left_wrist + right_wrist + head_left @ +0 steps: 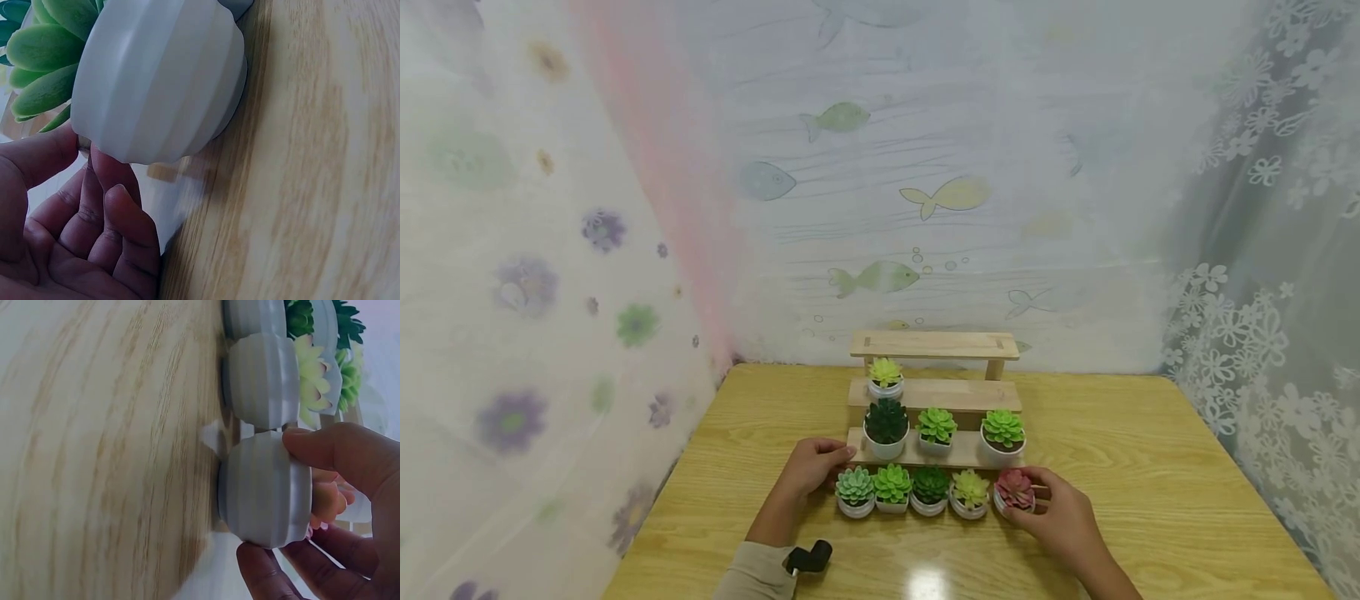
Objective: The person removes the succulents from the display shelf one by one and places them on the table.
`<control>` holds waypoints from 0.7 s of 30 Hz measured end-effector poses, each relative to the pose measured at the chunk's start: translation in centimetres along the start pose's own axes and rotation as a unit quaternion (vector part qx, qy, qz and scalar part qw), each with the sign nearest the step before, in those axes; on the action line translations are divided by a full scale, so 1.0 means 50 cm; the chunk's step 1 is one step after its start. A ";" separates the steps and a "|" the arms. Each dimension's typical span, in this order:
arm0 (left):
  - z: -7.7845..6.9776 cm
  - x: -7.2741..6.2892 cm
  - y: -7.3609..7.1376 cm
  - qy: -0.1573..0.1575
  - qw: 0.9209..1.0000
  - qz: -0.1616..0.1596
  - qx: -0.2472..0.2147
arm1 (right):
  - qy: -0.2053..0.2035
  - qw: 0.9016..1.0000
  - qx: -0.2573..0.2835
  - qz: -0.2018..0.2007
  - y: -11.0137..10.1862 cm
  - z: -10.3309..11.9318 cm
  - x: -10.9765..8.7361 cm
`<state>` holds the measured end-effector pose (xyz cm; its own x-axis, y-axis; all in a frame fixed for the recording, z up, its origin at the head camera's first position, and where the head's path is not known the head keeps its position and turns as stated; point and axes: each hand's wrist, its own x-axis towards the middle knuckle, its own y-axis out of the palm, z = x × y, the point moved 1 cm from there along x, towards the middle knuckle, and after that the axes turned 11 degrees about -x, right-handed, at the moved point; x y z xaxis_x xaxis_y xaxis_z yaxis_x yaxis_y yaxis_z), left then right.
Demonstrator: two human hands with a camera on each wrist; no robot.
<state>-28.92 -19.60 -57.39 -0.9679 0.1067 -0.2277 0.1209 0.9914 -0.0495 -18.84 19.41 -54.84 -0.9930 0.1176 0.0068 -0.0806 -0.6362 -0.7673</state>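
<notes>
My right hand (1060, 510) holds the white ribbed pot of a red succulent (1016, 488), at the right end of the front row. In the right wrist view the thumb lies on the rim of that pot (265, 490) and fingers support its other side. My left hand (811, 467) pinches the left end of the lowest step of a wooden tiered plant stand (934, 343). In the left wrist view the thumb and forefinger meet behind a white pot (159, 78), which partly hides the pinched edge. A pale green succulent (855, 485) stands beside the left hand.
Along the front row are a bright green succulent (892, 486), a dark green one (930, 487) and a yellow one (970, 492). The stand's lowest step bears a dark plant (886, 425) and two green ones; a yellow-green one (885, 375) sits higher. Patterned curtains surround the table (1150, 467).
</notes>
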 end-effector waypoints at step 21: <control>0.004 0.006 0.000 0.002 1.000 -0.001 -0.010 | -0.008 1.000 -0.004 -0.005 0.007 0.001 0.003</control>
<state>-29.15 -19.61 -57.67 -0.9688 0.1052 -0.2243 0.1150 0.9929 -0.0308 -19.03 19.15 -55.08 -0.9933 0.1126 0.0252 -0.0908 -0.6285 -0.7725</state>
